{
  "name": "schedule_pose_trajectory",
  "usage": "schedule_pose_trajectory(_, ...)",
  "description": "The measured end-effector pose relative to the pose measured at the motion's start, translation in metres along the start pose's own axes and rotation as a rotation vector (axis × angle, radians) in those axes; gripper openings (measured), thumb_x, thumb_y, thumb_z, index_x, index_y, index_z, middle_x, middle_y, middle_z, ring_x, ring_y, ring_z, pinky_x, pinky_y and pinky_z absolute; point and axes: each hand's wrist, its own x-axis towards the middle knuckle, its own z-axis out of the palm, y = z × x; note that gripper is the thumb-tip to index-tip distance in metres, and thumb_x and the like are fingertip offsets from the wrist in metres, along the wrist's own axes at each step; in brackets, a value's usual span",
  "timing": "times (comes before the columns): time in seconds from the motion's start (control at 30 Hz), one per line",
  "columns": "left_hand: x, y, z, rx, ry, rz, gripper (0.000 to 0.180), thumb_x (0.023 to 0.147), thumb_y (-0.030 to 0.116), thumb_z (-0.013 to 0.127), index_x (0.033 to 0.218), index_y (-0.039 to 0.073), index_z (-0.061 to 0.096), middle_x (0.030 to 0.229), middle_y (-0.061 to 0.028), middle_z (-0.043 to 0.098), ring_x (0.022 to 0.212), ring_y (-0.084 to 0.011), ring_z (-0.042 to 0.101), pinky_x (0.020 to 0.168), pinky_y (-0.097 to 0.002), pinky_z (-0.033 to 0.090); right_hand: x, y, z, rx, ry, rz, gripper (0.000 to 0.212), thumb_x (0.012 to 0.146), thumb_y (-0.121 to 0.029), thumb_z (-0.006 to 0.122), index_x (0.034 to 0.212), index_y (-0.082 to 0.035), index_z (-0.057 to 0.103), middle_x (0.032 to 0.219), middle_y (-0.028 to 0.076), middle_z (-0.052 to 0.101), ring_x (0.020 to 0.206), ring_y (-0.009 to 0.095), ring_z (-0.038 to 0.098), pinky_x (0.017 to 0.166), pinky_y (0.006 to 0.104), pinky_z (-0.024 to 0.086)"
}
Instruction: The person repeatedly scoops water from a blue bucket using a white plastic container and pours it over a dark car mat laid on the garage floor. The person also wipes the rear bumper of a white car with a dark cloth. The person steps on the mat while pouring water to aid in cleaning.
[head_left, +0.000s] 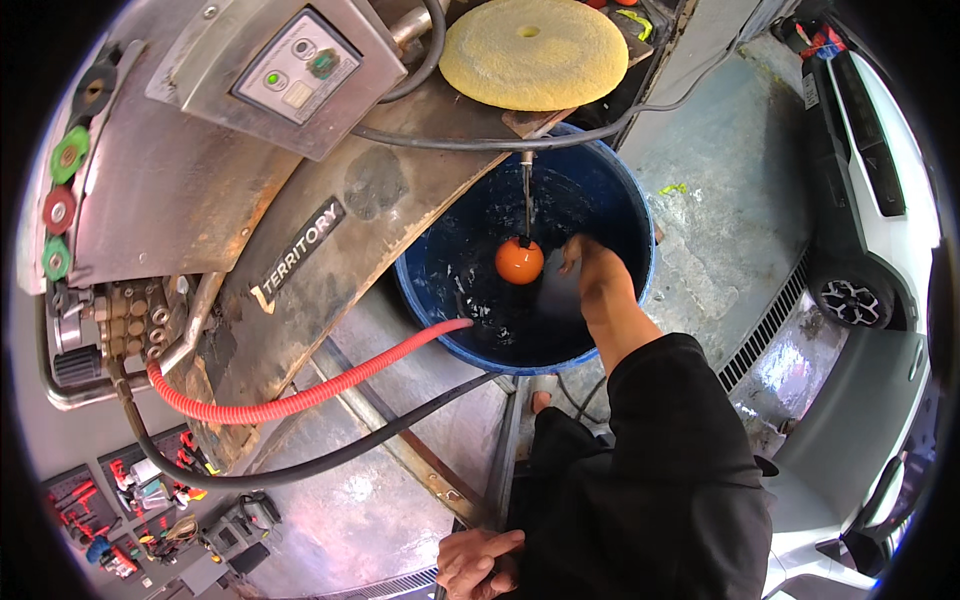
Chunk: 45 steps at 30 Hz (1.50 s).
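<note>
My right hand (pixel 590 268) reaches down into a blue barrel (pixel 645 215) of dark liquid. Its fingers are bent close together, and I cannot make out what they hold, if anything. Just below them a pale grey patch shows in the barrel; whether it is an object or a reflection is unclear. To the left of this hand, an orange float ball (pixel 519 261) hangs from a metal rod (pixel 528 190), apart from the fingers. My left hand (pixel 478 563) is low in the picture beside a metal frame (pixel 430 465), its fingers curled in with nothing visible in them.
A red ribbed hose (pixel 300 403) enters the barrel, and a black hose (pixel 330 472) passes near it. Above stand a control box (pixel 310 75) with a cable and a round yellow pad (pixel 535 60). A pump (pixel 130 320) is at left, a white car (pixel 870 340) at right beside a floor drain (pixel 765 315).
</note>
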Motion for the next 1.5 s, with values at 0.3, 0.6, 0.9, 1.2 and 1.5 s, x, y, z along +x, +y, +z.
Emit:
schedule_pose_trajectory(0.3,0.003,-0.004,-0.002,0.078,-0.018,0.064,0.040,0.105,0.034,0.053,0.133,0.006,0.047,0.072,-0.0060,0.074,0.048,-0.0148,0.063,0.053,-0.0246,0.049,0.093,0.026,0.024,-1.500,0.081,-0.432,0.015,0.086,-0.019,0.062,0.091,-0.009,0.072,0.098,0.011,0.068,0.093,0.027,0.064,0.088,0.0379,0.052)
schedule_pose_trajectory(0.6,0.005,-0.014,-0.007,-0.267,-0.086,0.081,0.032,0.097,0.019,0.066,0.119,-0.005,0.063,0.083,-0.0153,0.074,0.056,-0.0204,0.068,0.048,-0.0294,0.052,0.037,-0.011,0.030,-1.619,0.205,-0.716,0.022,0.087,-0.013,0.061,0.101,-0.011,0.078,0.113,0.012,0.074,0.109,0.032,0.070,0.092,0.0411,0.057)
schedule_pose_trajectory(0.9,0.003,-0.018,-0.010,-0.321,-0.146,0.077,0.021,0.098,0.005,0.059,0.117,-0.002,0.061,0.085,-0.0120,0.073,0.059,-0.0131,0.067,0.055,-0.0236,0.052,-0.148,-0.074,0.024,-1.792,0.162,-1.087,0.027,0.073,-0.015,0.076,0.099,-0.006,0.076,0.104,0.019,0.073,0.103,0.037,0.071,0.087,0.0443,0.058)
schedule_pose_trajectory(1.2,-0.023,-0.033,-0.088,-0.480,-0.348,0.071,0.043,0.101,0.017,0.058,0.137,-0.006,0.050,0.141,-0.0230,0.052,0.129,-0.0373,0.053,0.108,-0.0429,0.042,-0.374,-0.098,0.021,-1.777,0.291,-1.462,0.035,0.066,-0.019,0.080,0.100,-0.009,0.075,0.098,0.017,0.073,0.100,0.035,0.069,0.090,0.0450,0.055)
schedule_pose_trajectory(1.5,-0.085,-0.077,-0.157,-0.912,-0.506,-0.434,0.046,0.108,0.036,0.045,0.137,0.001,0.053,0.138,-0.0154,0.056,0.125,-0.0272,0.058,0.100,-0.0393,0.050,-0.639,-0.053,0.000,-1.698,0.418,-1.686,0.047,0.066,-0.024,0.087,0.105,-0.004,0.069,0.088,0.016,0.069,0.089,0.034,0.068,0.081,0.0439,0.053)
